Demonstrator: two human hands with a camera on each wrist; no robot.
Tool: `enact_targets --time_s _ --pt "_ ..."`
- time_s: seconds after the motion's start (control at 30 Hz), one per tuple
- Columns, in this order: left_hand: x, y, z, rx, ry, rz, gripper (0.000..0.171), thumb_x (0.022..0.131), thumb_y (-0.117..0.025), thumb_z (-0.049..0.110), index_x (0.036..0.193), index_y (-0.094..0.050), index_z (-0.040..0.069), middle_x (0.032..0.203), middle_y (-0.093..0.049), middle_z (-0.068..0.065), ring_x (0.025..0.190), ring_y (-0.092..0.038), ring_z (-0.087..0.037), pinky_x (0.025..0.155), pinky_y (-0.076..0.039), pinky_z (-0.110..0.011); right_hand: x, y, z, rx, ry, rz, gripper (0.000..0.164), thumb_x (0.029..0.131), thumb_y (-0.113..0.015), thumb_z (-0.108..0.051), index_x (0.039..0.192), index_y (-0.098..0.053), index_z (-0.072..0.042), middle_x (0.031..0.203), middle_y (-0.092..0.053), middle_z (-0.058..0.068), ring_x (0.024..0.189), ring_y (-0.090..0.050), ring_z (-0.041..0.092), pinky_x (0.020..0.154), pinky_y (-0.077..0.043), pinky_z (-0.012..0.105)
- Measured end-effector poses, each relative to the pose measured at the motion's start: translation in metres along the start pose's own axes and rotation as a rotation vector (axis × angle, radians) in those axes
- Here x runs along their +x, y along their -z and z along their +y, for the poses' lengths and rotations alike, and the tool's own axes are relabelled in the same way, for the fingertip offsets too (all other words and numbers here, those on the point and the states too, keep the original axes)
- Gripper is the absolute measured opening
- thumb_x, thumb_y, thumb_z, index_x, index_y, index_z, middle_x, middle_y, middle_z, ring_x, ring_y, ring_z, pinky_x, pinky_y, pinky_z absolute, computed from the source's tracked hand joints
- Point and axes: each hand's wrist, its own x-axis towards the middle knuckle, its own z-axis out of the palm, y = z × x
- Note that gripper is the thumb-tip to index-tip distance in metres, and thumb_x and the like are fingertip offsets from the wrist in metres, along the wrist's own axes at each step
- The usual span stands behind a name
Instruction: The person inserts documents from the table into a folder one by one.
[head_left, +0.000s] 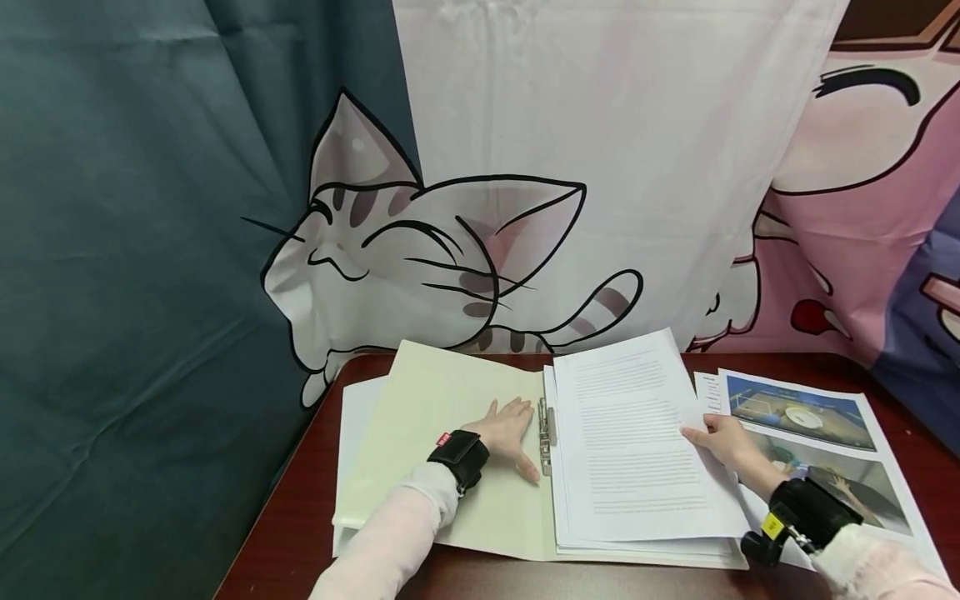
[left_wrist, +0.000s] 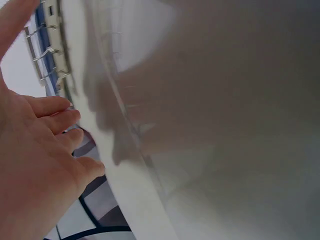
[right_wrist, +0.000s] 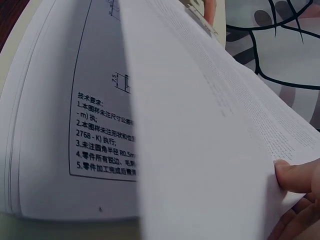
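A cream folder [head_left: 442, 500] lies spread on the table, with a metal ring clip [head_left: 545, 437] along its spine. My left hand [head_left: 507, 433] rests on its left cover beside the clip, fingers spread. At the right edge of a printed sheet [head_left: 630, 442], my right hand [head_left: 723, 446] pinches the paper between thumb and fingers. In the right wrist view the sheet is lifted, and a page with a drawing and Chinese text [right_wrist: 102, 135] shows beneath it. The right thumb [right_wrist: 292, 176] lies on the printed side.
Right of the folder lie loose sheets with colour photos [head_left: 802, 417], partly under my right forearm. White paper [head_left: 360, 408] sticks out under the folder's left cover. The dark red table [head_left: 277, 533] backs onto a curtain with a cartoon cat [head_left: 420, 267].
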Motion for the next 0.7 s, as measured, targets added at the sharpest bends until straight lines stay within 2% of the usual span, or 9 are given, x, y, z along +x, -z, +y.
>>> enact_targets --time_s 0.03,0.13,0.23,0.3,0.43,0.53,0.6,0.7 --pt "0.000 -0.002 0.000 0.000 0.002 -0.005 0.115 0.066 -0.082 0.057 0.151 -0.027 0.003 0.161 -0.024 -0.011 0.151 -0.015 -0.026 0.120 -0.013 -0.056 0.000 -0.001 0.000 0.003 0.007 0.003 0.049 0.098 -0.055 -0.024 0.117 -0.051 0.021 0.112 -0.054 0.040 0.093 -0.056 0.040 0.077 -0.048 0.043" --pt "0.001 -0.007 0.000 0.005 0.004 -0.013 0.116 0.065 -0.081 0.060 0.152 -0.027 0.005 0.161 -0.023 -0.009 0.151 -0.015 -0.026 0.119 -0.012 -0.060 0.002 -0.004 -0.001 0.024 0.011 0.009 0.039 0.098 -0.056 -0.021 0.106 -0.055 0.017 0.095 -0.058 0.029 0.080 -0.051 0.027 0.068 -0.040 0.033" --pt "0.002 -0.011 0.000 0.014 0.003 -0.015 0.116 0.065 -0.081 0.060 0.152 -0.027 0.008 0.162 -0.022 -0.008 0.151 -0.015 -0.026 0.118 -0.012 -0.063 0.004 -0.007 -0.002 0.028 0.009 0.009 0.038 0.097 -0.057 -0.019 0.106 -0.056 0.018 0.093 -0.061 0.027 0.079 -0.052 0.023 0.067 -0.039 0.031" --pt "0.004 -0.013 0.000 0.020 0.006 -0.012 0.116 0.064 -0.082 0.059 0.153 -0.027 0.010 0.162 -0.021 -0.008 0.151 -0.015 -0.026 0.118 -0.012 -0.062 0.005 -0.008 -0.002 0.023 0.004 0.004 0.043 0.097 -0.058 -0.020 0.113 -0.055 0.020 0.103 -0.061 0.032 0.084 -0.057 0.029 0.071 -0.045 0.034" --pt "0.007 -0.016 -0.001 0.024 0.013 -0.014 0.117 0.064 -0.083 0.058 0.153 -0.025 0.011 0.162 -0.019 -0.007 0.151 -0.014 -0.025 0.118 -0.012 -0.061 0.006 -0.011 -0.002 0.003 -0.002 -0.010 0.049 0.096 -0.058 -0.021 0.118 -0.052 0.022 0.113 -0.058 0.038 0.094 -0.059 0.038 0.080 -0.049 0.044" --pt "0.007 -0.016 0.000 0.021 0.018 -0.016 0.117 0.064 -0.084 0.058 0.154 -0.025 0.011 0.163 -0.018 -0.007 0.151 -0.014 -0.025 0.118 -0.012 -0.061 0.006 -0.013 -0.002 -0.007 0.005 -0.014 0.050 0.096 -0.058 -0.022 0.118 -0.052 0.022 0.113 -0.058 0.038 0.091 -0.059 0.035 0.077 -0.049 0.042" --pt "0.006 -0.016 0.000 0.019 0.018 -0.014 0.117 0.063 -0.084 0.058 0.153 -0.025 0.011 0.162 -0.019 -0.007 0.151 -0.014 -0.026 0.118 -0.013 -0.061 0.006 -0.015 -0.003 -0.003 0.008 -0.009 0.045 0.096 -0.059 -0.021 0.112 -0.054 0.021 0.105 -0.060 0.035 0.084 -0.057 0.030 0.071 -0.047 0.037" --pt "0.007 -0.017 0.000 0.021 0.018 -0.009 0.117 0.063 -0.084 0.058 0.153 -0.026 0.011 0.162 -0.019 -0.007 0.151 -0.015 -0.026 0.118 -0.013 -0.061 0.005 -0.018 -0.003 0.034 0.004 -0.016 0.031 0.096 -0.057 -0.018 0.089 -0.054 0.012 0.076 -0.054 0.020 0.070 -0.048 0.021 0.061 -0.038 0.028"
